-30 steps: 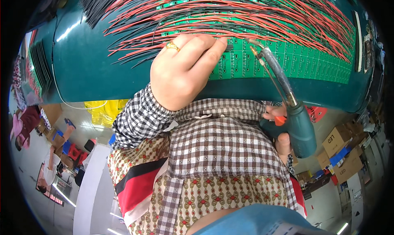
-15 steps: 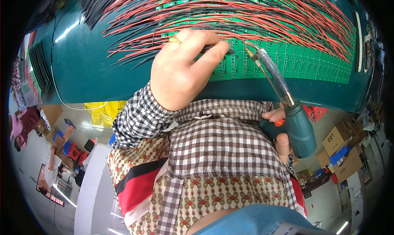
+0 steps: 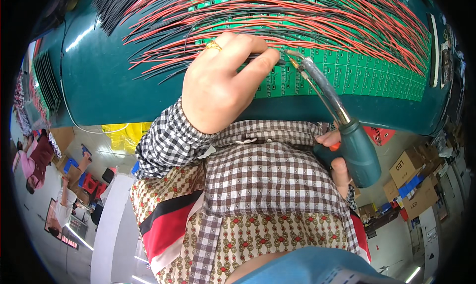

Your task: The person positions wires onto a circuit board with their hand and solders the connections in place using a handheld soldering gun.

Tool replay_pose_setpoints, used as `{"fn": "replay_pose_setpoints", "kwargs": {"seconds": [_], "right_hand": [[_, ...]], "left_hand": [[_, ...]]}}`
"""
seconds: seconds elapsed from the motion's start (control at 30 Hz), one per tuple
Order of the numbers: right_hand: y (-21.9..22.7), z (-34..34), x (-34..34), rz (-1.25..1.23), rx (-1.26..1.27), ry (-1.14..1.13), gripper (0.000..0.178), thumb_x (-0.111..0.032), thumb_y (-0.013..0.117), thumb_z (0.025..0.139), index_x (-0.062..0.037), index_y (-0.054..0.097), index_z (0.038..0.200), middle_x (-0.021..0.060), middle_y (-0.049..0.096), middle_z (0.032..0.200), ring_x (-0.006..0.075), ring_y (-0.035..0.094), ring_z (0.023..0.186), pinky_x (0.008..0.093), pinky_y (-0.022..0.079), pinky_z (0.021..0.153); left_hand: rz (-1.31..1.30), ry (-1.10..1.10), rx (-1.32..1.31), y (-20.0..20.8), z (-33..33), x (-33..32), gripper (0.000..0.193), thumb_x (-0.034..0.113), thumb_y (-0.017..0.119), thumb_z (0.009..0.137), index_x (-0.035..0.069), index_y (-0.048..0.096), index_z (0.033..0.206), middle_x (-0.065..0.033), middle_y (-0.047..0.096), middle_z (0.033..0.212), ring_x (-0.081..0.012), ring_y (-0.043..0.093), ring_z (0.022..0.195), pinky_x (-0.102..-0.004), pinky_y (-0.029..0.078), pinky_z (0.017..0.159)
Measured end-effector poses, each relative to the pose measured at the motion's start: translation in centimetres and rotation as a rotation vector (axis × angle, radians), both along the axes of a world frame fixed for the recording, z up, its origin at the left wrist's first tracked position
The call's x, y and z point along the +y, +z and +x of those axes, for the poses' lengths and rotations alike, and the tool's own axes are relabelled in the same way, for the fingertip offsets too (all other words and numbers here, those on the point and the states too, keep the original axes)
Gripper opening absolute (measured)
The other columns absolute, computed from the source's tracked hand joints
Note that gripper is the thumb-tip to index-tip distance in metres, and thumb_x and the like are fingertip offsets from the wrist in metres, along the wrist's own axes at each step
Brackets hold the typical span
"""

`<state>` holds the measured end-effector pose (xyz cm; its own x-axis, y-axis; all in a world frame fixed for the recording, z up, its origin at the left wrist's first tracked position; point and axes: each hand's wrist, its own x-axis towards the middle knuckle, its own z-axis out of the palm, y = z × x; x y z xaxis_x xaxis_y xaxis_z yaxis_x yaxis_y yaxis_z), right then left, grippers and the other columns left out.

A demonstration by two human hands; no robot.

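Note:
My left hand (image 3: 220, 83) lies over the near edge of a green circuit board panel (image 3: 347, 78), thumb and forefinger pinched on a black wire (image 3: 280, 63). Its end pokes out just past the fingertips, above the board. Below the table edge, my right hand (image 3: 340, 174) grips the dark green handle of a soldering gun (image 3: 362, 152). The gun's metal shaft slants up and left, and its tip is close to the left fingertips and the wire's end. Whether the tip touches the board cannot be made out. Rows of red and black wires (image 3: 238, 24) spread across the panel.
A bundle of black wires (image 3: 111, 9) lies at the far left of the green table (image 3: 99, 90). Dark boards (image 3: 47, 83) stand in a row at the left edge. Cardboard boxes (image 3: 421, 199) are stacked at lower right. A yellow bag (image 3: 126, 138) sits below the table.
The soldering gun has shifted slightly up and left, bringing its tip nearer to my left fingertips. My left hand has moved very slightly, still pinching the black wire.

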<state>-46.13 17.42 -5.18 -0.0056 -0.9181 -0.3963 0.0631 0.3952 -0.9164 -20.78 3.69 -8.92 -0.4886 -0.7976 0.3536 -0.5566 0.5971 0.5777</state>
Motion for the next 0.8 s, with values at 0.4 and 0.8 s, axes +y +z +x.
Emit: {"fn": "replay_pose_setpoints", "kwargs": {"seconds": [0.4, 0.8], "right_hand": [[0.3, 0.4, -0.2, 0.025, 0.023, -0.006, 0.055, -0.029, 0.081, 0.078, 0.0046, 0.055, 0.114, 0.0121, 0.065, 0.095, 0.0247, 0.066, 0.092, 0.0393, 0.053, 0.085], [0.4, 0.3, 0.3, -0.060, -0.028, -0.038, 0.051, -0.031, 0.076, 0.082, 0.0052, 0.056, 0.111, 0.0156, 0.064, 0.100, 0.0267, 0.063, 0.098, 0.0392, 0.051, 0.088]], "left_hand": [[-0.001, 0.006, 0.009, -0.1, -0.1, 0.0, 0.035, -0.006, 0.069, 0.066, 0.003, 0.069, 0.100, -0.0096, 0.063, 0.092, -0.0263, 0.062, 0.079, -0.0347, 0.050, 0.067], [-0.002, 0.006, 0.026, -0.2, -0.2, 0.1, 0.036, -0.007, 0.068, 0.066, 0.004, 0.069, 0.100, -0.0089, 0.063, 0.090, -0.0255, 0.062, 0.078, -0.0344, 0.050, 0.066]]}}
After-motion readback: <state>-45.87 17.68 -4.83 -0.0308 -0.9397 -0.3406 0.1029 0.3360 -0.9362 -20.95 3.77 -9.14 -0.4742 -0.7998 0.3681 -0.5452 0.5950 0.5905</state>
